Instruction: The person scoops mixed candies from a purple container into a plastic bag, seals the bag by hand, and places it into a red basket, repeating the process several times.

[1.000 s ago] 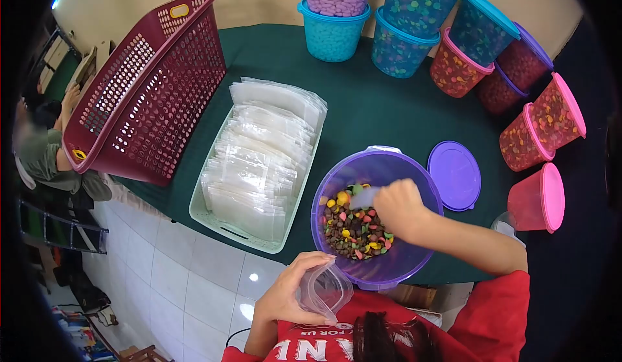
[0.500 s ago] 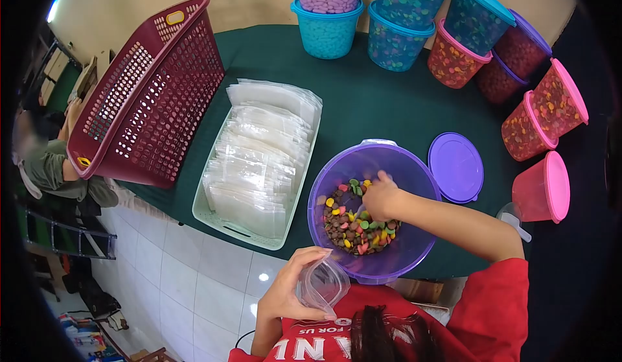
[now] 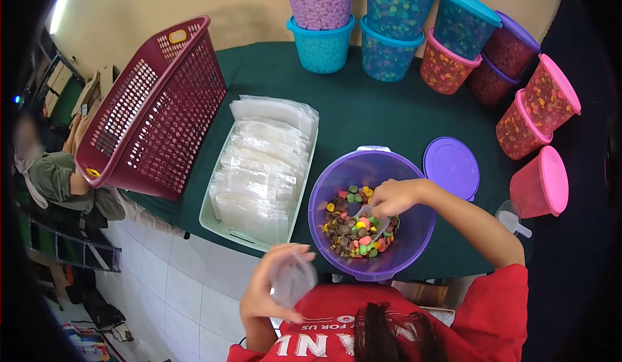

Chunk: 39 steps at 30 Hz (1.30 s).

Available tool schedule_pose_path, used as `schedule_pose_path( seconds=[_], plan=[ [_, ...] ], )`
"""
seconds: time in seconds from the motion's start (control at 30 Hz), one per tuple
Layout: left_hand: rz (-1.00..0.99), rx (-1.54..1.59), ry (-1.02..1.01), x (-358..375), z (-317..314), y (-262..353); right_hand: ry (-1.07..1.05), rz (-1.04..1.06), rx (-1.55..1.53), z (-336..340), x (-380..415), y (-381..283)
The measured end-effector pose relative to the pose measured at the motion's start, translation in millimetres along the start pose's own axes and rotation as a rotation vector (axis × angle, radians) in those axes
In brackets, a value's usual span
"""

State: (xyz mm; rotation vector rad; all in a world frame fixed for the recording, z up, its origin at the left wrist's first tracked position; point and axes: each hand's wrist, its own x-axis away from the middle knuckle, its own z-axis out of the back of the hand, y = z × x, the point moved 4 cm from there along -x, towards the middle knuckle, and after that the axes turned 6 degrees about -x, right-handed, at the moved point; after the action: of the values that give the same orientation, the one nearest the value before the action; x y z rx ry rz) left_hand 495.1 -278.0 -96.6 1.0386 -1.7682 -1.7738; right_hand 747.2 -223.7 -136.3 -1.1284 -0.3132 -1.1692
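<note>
My left hand [image 3: 259, 292] is wrapped round a clear plastic pouch [image 3: 293, 283], its mouth held apart, just outside the near left rim of a purple tub [image 3: 416, 248]. No candy shows in the pouch. Inside the tub, my right hand [image 3: 395, 197] grips a small translucent scoop [image 3: 363, 212], whose bowl lies among the loose candies [image 3: 346, 235]. These are brown, yellow, green and pink pieces covering the tub's bottom. Fingers hide most of the scoop's handle.
A green tray [image 3: 249, 244] of clear pouches [image 3: 256, 174] stands left of the tub, beside a maroon basket [image 3: 165, 122]. A purple lid [image 3: 451, 169] and another scoop [image 3: 514, 222] lie to the right. Stacked candy tubs [image 3: 392, 54] line the back. Another person [image 3: 61, 177] sits far left.
My right hand has turned and shifted slightly right inside the tub, bringing the scoop into view. My left hand and the pouch have moved left. The whole view has shifted a little.
</note>
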Motion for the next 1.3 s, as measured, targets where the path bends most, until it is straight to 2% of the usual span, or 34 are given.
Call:
schedule_pose_path(
  seconds=[0.03,0.07,0.1,0.17,0.2,0.27,0.3,0.37,0.43,0.47,0.53,0.57,0.63,0.73,0.8,0.83,1.13,1.2,1.23,1.3],
  plan=[
    [-0.087,-0.011,0.064,-1,7,12,0.050,0.022,-0.025,4,11,-3],
    [-0.258,-0.105,0.182,-5,7,32,0.062,0.024,-0.015,5,19,-3],
    [-0.429,-0.198,0.300,-9,3,55,0.140,0.126,-0.056,10,28,-4],
    [-0.157,0.259,1.210,-17,6,67,0.257,0.248,-0.118,21,54,-15],
    [-0.166,0.266,1.200,-17,5,62,0.270,0.244,-0.113,26,71,-22],
    [-0.743,0.526,0.738,-19,-3,62,0.394,0.284,-0.166,37,101,-32],
    [-0.236,0.354,1.245,-43,-25,76,0.404,0.278,-0.165,40,109,-30],
    [-0.599,-0.019,0.526,-50,-36,36,0.497,0.206,-0.121,45,126,-19],
    [-0.353,-0.132,0.388,-63,-50,11,0.572,0.185,-0.112,47,135,-4],
    [-0.364,-0.129,0.382,-69,-51,6,0.636,0.168,-0.103,50,140,0],
    [-0.227,-0.484,0.215,-87,-59,-1,0.689,0.106,-0.119,54,152,-6],
    [-0.239,-0.481,0.211,-94,-61,3,0.714,0.071,-0.114,56,156,-5],
    [-0.156,-0.715,0.126,-107,-70,8,0.744,0.034,-0.101,59,161,-5],
    [-0.094,-0.745,0.081,-113,-73,-5,0.769,0.016,-0.055,61,160,-7],
    [-0.105,-0.725,0.080,-115,-75,-6,0.793,-0.011,0.205,60,156,-11],
    [-0.099,-0.753,0.076,-115,-76,-4,0.766,-0.078,0.247,59,155,-15],
    [-0.091,-0.813,0.074,-118,-83,-12,0.828,-0.192,0.739,50,133,-65],
    [-0.080,-0.817,0.080,-118,-83,-13,0.799,-0.208,0.899,46,128,-76],
    [-0.082,-0.813,0.046,-118,-84,-14,0.637,-0.307,0.887,46,129,-87],
    [-0.081,-0.808,0.009,-117,-84,-14,0.629,-0.334,0.905,48,130,-93]
  ],
)
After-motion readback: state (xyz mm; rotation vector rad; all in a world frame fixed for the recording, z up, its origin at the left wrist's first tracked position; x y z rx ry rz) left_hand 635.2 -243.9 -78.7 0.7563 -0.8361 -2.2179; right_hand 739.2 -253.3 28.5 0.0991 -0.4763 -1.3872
